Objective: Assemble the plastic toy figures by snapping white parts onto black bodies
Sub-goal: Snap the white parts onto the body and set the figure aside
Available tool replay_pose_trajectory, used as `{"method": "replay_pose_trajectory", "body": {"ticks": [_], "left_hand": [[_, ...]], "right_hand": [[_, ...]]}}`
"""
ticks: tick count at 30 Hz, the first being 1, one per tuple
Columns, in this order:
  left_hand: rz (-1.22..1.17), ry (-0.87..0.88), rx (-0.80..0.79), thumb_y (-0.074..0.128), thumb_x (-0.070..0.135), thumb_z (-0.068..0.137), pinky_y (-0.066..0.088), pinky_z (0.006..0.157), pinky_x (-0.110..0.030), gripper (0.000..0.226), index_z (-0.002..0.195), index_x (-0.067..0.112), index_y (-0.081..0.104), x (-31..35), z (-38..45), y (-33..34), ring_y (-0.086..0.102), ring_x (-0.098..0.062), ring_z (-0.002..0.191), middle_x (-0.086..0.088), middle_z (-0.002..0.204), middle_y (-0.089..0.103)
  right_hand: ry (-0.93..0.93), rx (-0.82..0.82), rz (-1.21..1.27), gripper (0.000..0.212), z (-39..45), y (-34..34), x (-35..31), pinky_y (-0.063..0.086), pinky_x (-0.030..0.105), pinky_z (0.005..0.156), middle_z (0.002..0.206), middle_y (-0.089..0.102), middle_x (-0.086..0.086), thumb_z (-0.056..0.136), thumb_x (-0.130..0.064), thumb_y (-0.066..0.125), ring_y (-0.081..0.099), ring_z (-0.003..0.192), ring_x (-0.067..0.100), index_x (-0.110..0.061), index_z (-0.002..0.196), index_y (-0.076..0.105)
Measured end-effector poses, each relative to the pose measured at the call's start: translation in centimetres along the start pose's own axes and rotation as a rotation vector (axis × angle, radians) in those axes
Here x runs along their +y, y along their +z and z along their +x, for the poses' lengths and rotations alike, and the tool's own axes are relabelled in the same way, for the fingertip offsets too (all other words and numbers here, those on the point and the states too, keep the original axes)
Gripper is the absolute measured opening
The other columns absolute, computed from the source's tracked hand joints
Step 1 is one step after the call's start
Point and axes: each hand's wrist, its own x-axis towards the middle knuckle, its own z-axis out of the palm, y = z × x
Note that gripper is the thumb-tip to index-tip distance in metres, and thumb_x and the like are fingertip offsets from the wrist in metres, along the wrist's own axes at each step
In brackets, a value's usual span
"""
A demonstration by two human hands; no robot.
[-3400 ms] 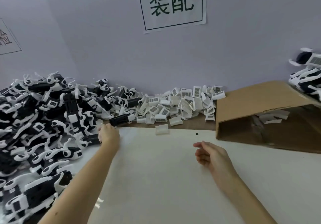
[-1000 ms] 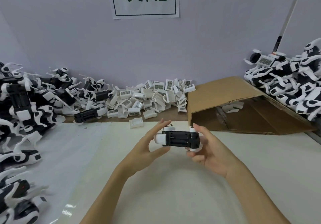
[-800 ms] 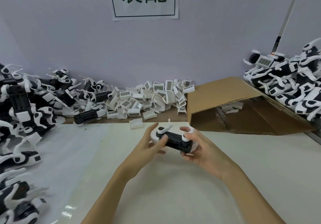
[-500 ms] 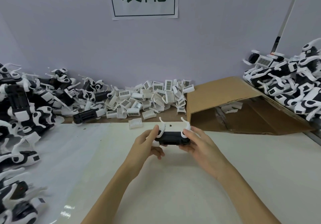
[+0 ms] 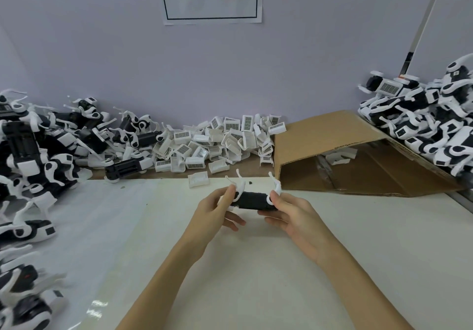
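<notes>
Both hands, left hand [image 5: 217, 208] and right hand [image 5: 289, 212], grip the black body [image 5: 253, 200] by its ends, fingers curled

Open sheet mid-frame, clutter on three sides

The white sheet [image 5: 268, 265] across centre and lower right lies bare; figures [image 5: 38, 166] crowd the left edge, white parts [image 5: 217, 140] line the wall, and a box [image 5: 358, 160] with more finished figures [image 5: 430, 122] blocks the right.

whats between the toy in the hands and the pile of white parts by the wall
In the head view, one loose white part lies between the toy and the pile.
</notes>
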Motion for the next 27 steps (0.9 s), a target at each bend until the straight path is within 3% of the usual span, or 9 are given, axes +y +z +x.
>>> {"method": "replay_pose_trajectory", "body": {"ticks": [4, 7, 10, 15, 17, 20, 22, 24, 27], "left_hand": [[-0.052, -0.137, 0.007, 0.049, 0.082, 0.081, 0.061, 0.063, -0.038, 0.072, 0.126, 0.028, 0.062, 0.5, -0.2, 0.1, 0.080, -0.032, 0.081, -0.011, 0.125, 0.065], [-0.038, -0.209, 0.000, 0.043, 0.092, 0.076, 0.045, 0.046, -0.029, 0.077, 0.120, 0.030, 0.058, 0.9, -0.4, -0.1, 0.063, -0.026, 0.056, -0.014, 0.103, 0.073], [-0.185, -0.233, -0.068, 0.047, 0.091, 0.084, 0.036, 0.044, -0.024, 0.080, 0.126, 0.023, 0.062, 0.9, -0.3, -0.4, 0.049, -0.020, 0.053, -0.010, 0.082, 0.066], [-0.612, -0.277, -0.252, 0.036, 0.083, 0.097, 0.032, 0.034, -0.018, 0.076, 0.137, 0.021, 0.059, 1.0, -0.2, -1.9, 0.036, -0.013, 0.046, -0.009, 0.078, 0.053], [-0.605, -0.279, -0.281, 0.036, 0.083, 0.097, 0.035, 0.034, -0.019, 0.076, 0.135, 0.023, 0.063, 1.1, -0.1, -2.9, 0.037, -0.014, 0.047, -0.012, 0.080, 0.054], [-0.413, -0.300, -0.245, 0.054, 0.080, 0.094, 0.044, 0.043, -0.022, 0.068, 0.125, 0.020, 0.069, 1.1, 0.2, -3.2, 0.049, -0.019, 0.054, -0.014, 0.083, 0.061], [-0.377, -0.313, -0.209, 0.067, 0.068, 0.093, 0.052, 0.052, -0.026, 0.060, 0.124, 0.016, 0.070, 0.9, 0.4, -2.9, 0.058, -0.023, 0.060, -0.016, 0.086, 0.064], [-0.388, -0.296, -0.203, 0.072, 0.059, 0.093, 0.055, 0.061, -0.032, 0.052, 0.124, 0.018, 0.073, 0.6, 0.6, -2.7, 0.059, -0.027, 0.065, -0.018, 0.089, 0.064], [-0.323, -0.213, -0.165, 0.073, 0.051, 0.093, 0.051, 0.064, -0.037, 0.044, 0.123, 0.018, 0.071, 0.3, 0.4, -2.0, 0.054, -0.025, 0.064, -0.014, 0.088, 0.061]], "right_hand": [[-0.080, -0.002, -0.008, 0.030, -0.1, 0.0, 0.0, 0.057, 0.036, 0.098, 0.121, 0.076, 0.006, 0.100, -0.023, 0.066, 0.072, 0.115, 0.021, -0.009, 0.127, 0.069], [-0.148, 0.019, -0.061, 0.045, -0.2, 0.2, -0.2, 0.058, 0.028, 0.089, 0.120, 0.076, -0.002, 0.088, -0.034, 0.073, 0.071, 0.114, 0.012, -0.017, 0.130, 0.068], [-0.224, 0.010, -0.152, 0.059, -0.3, 0.0, -0.3, 0.059, 0.027, 0.089, 0.126, 0.073, -0.006, 0.082, -0.042, 0.075, 0.069, 0.114, 0.009, -0.024, 0.136, 0.065], [-0.308, -0.158, -0.260, 0.064, -0.5, -0.3, -0.1, 0.059, 0.037, 0.096, 0.146, 0.058, -0.020, 0.095, -0.019, 0.075, 0.070, 0.118, 0.020, -0.040, 0.150, 0.050], [-0.282, -0.218, -0.254, 0.070, -0.4, -0.4, 0.0, 0.061, 0.039, 0.092, 0.149, 0.056, -0.017, 0.096, -0.010, 0.074, 0.073, 0.113, 0.027, -0.046, 0.150, 0.048], [-0.185, -0.310, -0.130, 0.076, -0.2, -0.7, 0.0, 0.060, 0.032, 0.084, 0.141, 0.066, 0.002, 0.097, 0.008, 0.064, 0.072, 0.111, 0.042, -0.045, 0.149, 0.051], [-0.112, -0.309, 0.037, 0.075, 0.0, -1.1, -0.1, 0.061, 0.038, 0.091, 0.137, 0.067, 0.014, 0.094, 0.020, 0.048, 0.069, 0.113, 0.051, -0.033, 0.145, 0.060], [-0.045, -0.280, 0.192, 0.062, 0.0, -1.4, -0.4, 0.059, 0.048, 0.098, 0.136, 0.065, 0.022, 0.094, 0.018, 0.040, 0.065, 0.115, 0.056, -0.019, 0.136, 0.068], [-0.004, -0.154, 0.247, 0.023, 0.0, -0.9, -0.5, 0.059, 0.052, 0.094, 0.131, 0.068, 0.023, 0.105, -0.019, 0.053, 0.067, 0.114, 0.054, -0.008, 0.114, 0.071]]}}
